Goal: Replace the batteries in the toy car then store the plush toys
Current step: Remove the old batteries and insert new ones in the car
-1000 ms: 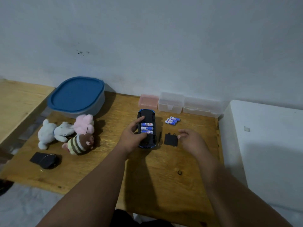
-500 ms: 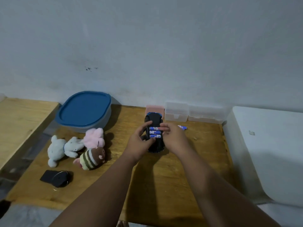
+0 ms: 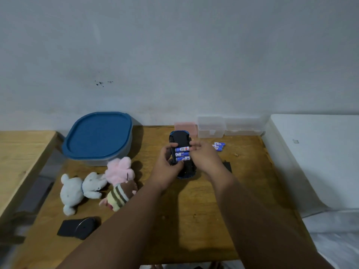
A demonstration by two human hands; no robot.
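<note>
At mid-bench (image 3: 196,202), head view, toy car (image 3: 180,135) belly-up, left hand (image 3: 167,166) curled round its left flank, right hand (image 3: 205,158) reaching in, fingertips (image 3: 194,145) pinching top battery (image 3: 181,148) in the open bay, plush toys (image 3: 116,179) lying left of the car.

Upturned car (image 3: 179,137), batteries (image 3: 182,153) seated, plush toys (image 3: 119,169) leftward

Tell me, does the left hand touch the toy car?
Touching. The head view shows the left hand gripping the toy car, fingers curled round its side.
</note>
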